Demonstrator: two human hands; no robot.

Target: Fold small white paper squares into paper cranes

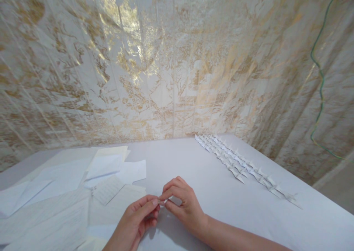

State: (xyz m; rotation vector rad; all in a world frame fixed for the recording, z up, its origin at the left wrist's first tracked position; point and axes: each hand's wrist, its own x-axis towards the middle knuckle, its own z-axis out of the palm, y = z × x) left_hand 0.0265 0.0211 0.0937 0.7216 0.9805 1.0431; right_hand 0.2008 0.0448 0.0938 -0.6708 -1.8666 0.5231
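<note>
My left hand (pixel 139 218) and my right hand (pixel 186 203) meet at the fingertips above the front middle of the white table (pixel 168 157). Between them is a small white paper piece (pixel 163 203), pinched by both hands and mostly hidden by the fingers. To the right, rows of small folded paper pieces (pixel 240 160) with pointed ends run diagonally from the table's back towards its right side. Loose paper sheets (pixel 61 203), some folded and some with faint writing, overlap on the left, close to my left hand.
Behind the table hangs a shiny white and gold patterned covering (pixel 166 77). A green cord (pixel 322 85) runs down it at the right. The table's right edge slants towards the lower right corner.
</note>
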